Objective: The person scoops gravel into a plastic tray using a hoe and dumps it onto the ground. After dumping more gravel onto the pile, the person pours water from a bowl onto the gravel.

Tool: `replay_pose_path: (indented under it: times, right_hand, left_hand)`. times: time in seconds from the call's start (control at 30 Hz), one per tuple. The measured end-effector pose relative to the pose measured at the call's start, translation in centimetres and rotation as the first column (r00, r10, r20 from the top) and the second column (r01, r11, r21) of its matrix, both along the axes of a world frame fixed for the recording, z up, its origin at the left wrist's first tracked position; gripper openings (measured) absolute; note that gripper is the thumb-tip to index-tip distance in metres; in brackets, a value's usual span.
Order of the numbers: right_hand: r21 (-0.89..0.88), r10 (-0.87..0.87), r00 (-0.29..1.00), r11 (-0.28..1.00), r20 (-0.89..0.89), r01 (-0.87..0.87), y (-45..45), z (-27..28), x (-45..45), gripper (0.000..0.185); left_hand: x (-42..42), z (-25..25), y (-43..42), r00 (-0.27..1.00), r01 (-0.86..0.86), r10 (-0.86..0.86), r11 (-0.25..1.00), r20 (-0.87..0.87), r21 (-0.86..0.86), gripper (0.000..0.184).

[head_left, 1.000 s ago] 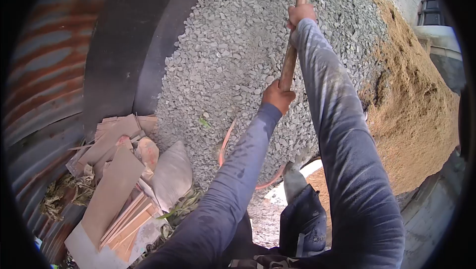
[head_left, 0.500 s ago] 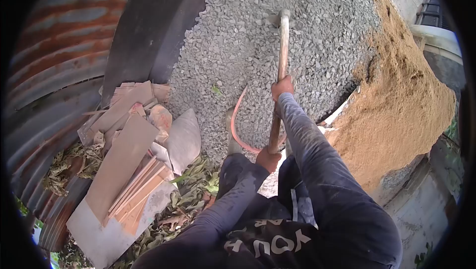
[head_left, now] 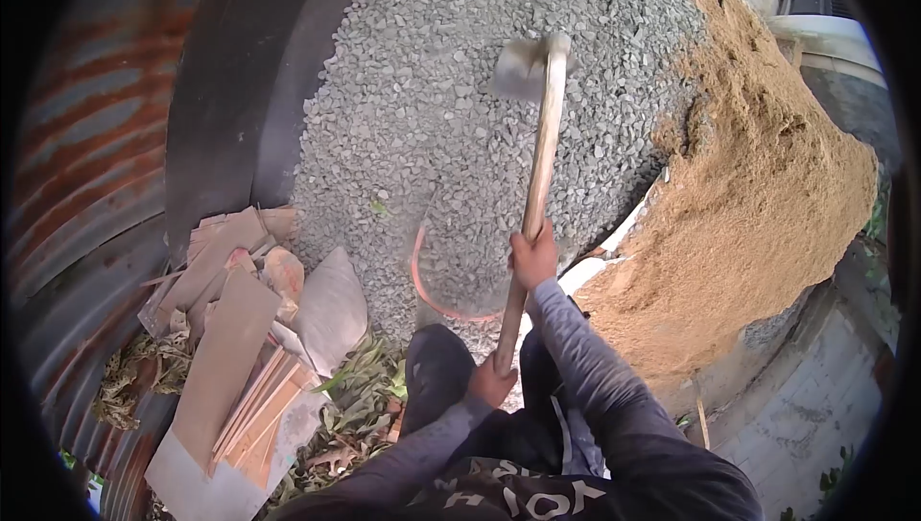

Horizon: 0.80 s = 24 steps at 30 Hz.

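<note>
Both my hands are wrapped around the wooden handle of a hoe. My right hand grips it midway along. Close to my knees, my left hand holds the lower end. The hoe's flat metal blade shows at the far end over a heap of grey gravel; whether it touches the stones I cannot tell. Between the heap and my legs, a curved orange-red rim surrounds some gravel, and the rest of that container is hidden.
A sand pile borders the gravel on the right, with white sheeting along its edge. At left lie wood scraps, a grey sack and leaves. Rusty corrugated metal and a dark panel stand behind them.
My hands and the hoe have come back toward my body. The blade, mostly hidden at the gravel before, now shows its flat face. The whole view has shifted somewhat.
</note>
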State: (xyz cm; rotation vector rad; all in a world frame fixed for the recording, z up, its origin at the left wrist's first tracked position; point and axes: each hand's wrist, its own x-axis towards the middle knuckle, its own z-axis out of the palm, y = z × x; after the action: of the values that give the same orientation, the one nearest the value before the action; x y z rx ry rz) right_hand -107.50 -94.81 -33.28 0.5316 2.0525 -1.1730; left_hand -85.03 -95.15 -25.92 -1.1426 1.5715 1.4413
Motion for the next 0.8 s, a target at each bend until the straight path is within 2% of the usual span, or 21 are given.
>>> replay_pose_path:
  times: [0.03,0.1,0.17,0.2,0.23,0.27,0.3,0.33,0.37,0.4,0.43,0.47,0.5,0.53,0.6,0.67,0.73,0.8]
  right_hand:
    - [0.020,0.055,0.986,0.998,-0.154,-0.053,-0.3,-1.5,-5.8,0.043]
    - [0.129,0.193,0.879,0.980,-0.435,-0.152,-1.5,-4.0,-17.8,0.055]
    - [0.307,0.341,0.730,0.933,-0.592,-0.187,-3.4,-6.8,-28.4,0.068]
    - [0.420,0.416,0.651,0.893,-0.635,-0.161,-4.0,-9.0,-33.1,0.067]
    - [0.409,0.407,0.677,0.897,-0.614,-0.168,-5.0,-8.8,-36.2,0.064]
    - [0.369,0.365,0.778,0.911,-0.511,-0.185,-5.6,-10.4,-39.1,0.061]
    - [0.373,0.338,0.816,0.913,-0.468,-0.164,-6.0,-11.8,-41.5,0.057]
    - [0.380,0.310,0.851,0.914,-0.424,-0.143,-6.2,-13.3,-43.8,0.054]
    - [0.430,0.291,0.850,0.899,-0.439,-0.086,-6.1,-14.1,-44.7,0.051]
    - [0.475,0.269,0.850,0.880,-0.453,-0.026,-5.6,-14.8,-45.2,0.049]
    - [0.488,0.264,0.880,0.872,-0.394,-0.043,-5.5,-14.4,-45.0,0.050]
    - [0.499,0.256,0.910,0.864,-0.326,-0.065,-5.4,-13.8,-44.0,0.053]
    - [0.411,0.212,0.932,0.908,-0.293,-0.077,-4.9,-12.4,-41.6,0.051]
    - [0.321,0.173,0.952,0.943,-0.253,-0.086,-4.1,-10.7,-38.5,0.050]
    - [0.485,0.340,0.909,0.854,-0.242,-0.190,-3.0,-9.9,-33.4,0.048]
    - [0.565,0.349,0.918,0.803,-0.188,-0.190,-1.9,-11.7,-28.3,0.047]
    - [0.632,0.359,0.926,0.746,-0.118,-0.209,-1.8,-9.6,-22.4,0.047]
    - [0.614,0.322,0.946,0.754,-0.037,-0.233,-1.1,-9.0,-17.0,0.045]
  left_hand:
    - [-5.4,-3.6,-0.2,0.993,-0.004,-0.003,0.998,-0.122,-0.060,0.048]
    - [-18.2,-9.6,-1.8,0.944,-0.018,-0.035,0.987,-0.327,-0.159,0.048]
    - [-31.2,-13.8,-4.1,0.888,-0.036,-0.068,0.976,-0.456,-0.216,0.048]
    - [-36.9,-16.0,-5.1,0.848,-0.055,-0.052,0.981,-0.528,-0.186,0.042]
    - [-40.6,-16.4,-6.0,0.840,-0.038,-0.050,0.988,-0.540,-0.150,0.037]
    - [-44.4,-16.8,-6.8,0.833,-0.020,-0.046,0.993,-0.551,-0.113,0.031]
    - [-48.0,-17.1,-7.6,0.827,-0.002,-0.041,0.997,-0.561,-0.075,0.026]
    - [-49.2,-16.4,-7.7,0.911,-0.163,0.227,0.965,-0.344,0.205,0.032]
    - [-48.4,-17.2,-7.1,0.912,-0.017,0.022,1.000,-0.410,0.016,0.031]
    - [-46.0,-17.6,-5.8,0.909,-0.108,0.132,0.991,-0.396,0.082,0.033]
    - [-43.3,-17.5,-5.0,0.941,-0.072,0.105,0.991,-0.322,0.115,0.036]
    - [-39.9,-17.3,-3.5,0.917,-0.003,-0.036,0.995,-0.397,-0.098,0.038]
    - [-36.0,-18.2,-1.3,0.857,-0.188,0.152,0.982,-0.492,-0.023,0.029]
    - [-33.3,-17.2,-0.7,0.877,-0.179,0.163,0.984,-0.452,0.007,0.029]
    - [-27.9,-15.3,0.3,0.913,-0.164,0.176,0.984,-0.368,0.064,0.031]
    - [-22.5,-13.0,1.2,0.923,-0.135,0.142,0.990,-0.358,0.043,0.031]
    - [-16.5,-11.4,1.6,0.931,-0.193,0.250,0.956,-0.267,0.221,0.032]
    - [-11.4,-8.7,1.5,0.937,-0.258,0.321,0.903,-0.140,0.345,0.033]
